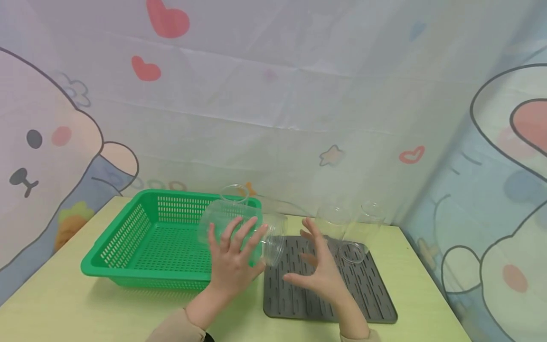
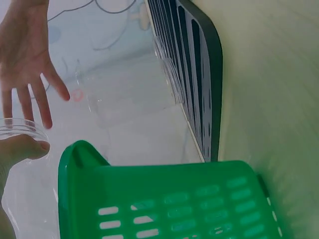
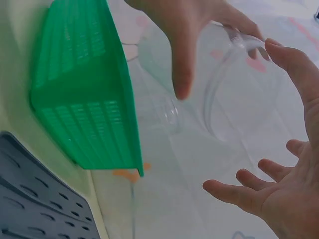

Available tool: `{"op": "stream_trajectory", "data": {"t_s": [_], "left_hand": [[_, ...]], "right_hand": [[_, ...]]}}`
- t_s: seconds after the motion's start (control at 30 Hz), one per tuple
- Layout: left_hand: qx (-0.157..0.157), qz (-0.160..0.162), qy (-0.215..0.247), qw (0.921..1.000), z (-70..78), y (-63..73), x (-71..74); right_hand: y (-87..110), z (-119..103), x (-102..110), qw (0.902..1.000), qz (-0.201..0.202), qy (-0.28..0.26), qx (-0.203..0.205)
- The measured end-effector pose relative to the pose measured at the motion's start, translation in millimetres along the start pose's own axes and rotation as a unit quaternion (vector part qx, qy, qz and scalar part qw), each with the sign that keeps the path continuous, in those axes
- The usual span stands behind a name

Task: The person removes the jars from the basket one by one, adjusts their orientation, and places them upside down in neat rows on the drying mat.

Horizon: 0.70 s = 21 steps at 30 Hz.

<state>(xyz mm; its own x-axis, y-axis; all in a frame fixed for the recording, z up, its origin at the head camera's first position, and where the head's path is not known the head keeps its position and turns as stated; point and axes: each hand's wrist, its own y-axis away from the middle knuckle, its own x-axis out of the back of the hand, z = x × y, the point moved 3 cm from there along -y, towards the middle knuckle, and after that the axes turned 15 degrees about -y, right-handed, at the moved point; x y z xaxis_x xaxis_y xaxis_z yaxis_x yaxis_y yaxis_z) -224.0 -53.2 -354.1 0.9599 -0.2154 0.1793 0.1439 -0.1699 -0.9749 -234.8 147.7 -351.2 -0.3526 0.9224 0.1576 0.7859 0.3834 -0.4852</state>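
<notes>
My left hand [image 1: 232, 261] grips a large clear jar [image 1: 275, 240] that lies sideways in the air over the right end of the green basket [image 1: 98, 263]. Its ridged mouth points right. In the left wrist view the thumb [image 2: 30, 147] presses close to the jar's rim. My right hand [image 1: 320, 273] is held apart from the jar, fingers spread and thumb out, above the grey drying mat [image 1: 295, 304]. From the right wrist view, the jar's round mouth [image 3: 212, 99] faces the right palm, with a gap between them.
Two clear containers, one [image 1: 333, 221] beside the other [image 1: 371, 221], stand at the back of the mat. Another clear container's rim [image 1: 234, 194] shows behind the held jar, at the basket's back right. A printed cloth [image 1: 273, 95] hangs behind the pale table [image 1: 423, 285].
</notes>
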Motion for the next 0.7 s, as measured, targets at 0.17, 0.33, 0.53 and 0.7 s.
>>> {"op": "stream_trajectory", "data": {"t_s": [0.17, 0.33, 0.53, 0.7], "left_hand": [[-0.030, 0.019, 0.012, 0.9993, 10.4, 0.3, -1.0], [-0.053, 0.019, 0.013, 0.9983, 17.8, 3.0, -2.8], [-0.060, 0.009, 0.019, 0.9980, 21.4, 8.9, -5.3], [-0.062, -0.006, 0.028, 0.9977, 22.3, 11.0, -6.3]], "right_hand": [[-1.2, 3, -11, 0.9998, -0.011, -0.017, -0.007], [-1.2, 6, -12, 0.9997, 0.005, -0.018, -0.014], [-1.4, 9, -12, 0.9993, 0.021, -0.023, -0.022], [-1.5, 10, -12, 0.9991, 0.026, -0.028, -0.016]]}}
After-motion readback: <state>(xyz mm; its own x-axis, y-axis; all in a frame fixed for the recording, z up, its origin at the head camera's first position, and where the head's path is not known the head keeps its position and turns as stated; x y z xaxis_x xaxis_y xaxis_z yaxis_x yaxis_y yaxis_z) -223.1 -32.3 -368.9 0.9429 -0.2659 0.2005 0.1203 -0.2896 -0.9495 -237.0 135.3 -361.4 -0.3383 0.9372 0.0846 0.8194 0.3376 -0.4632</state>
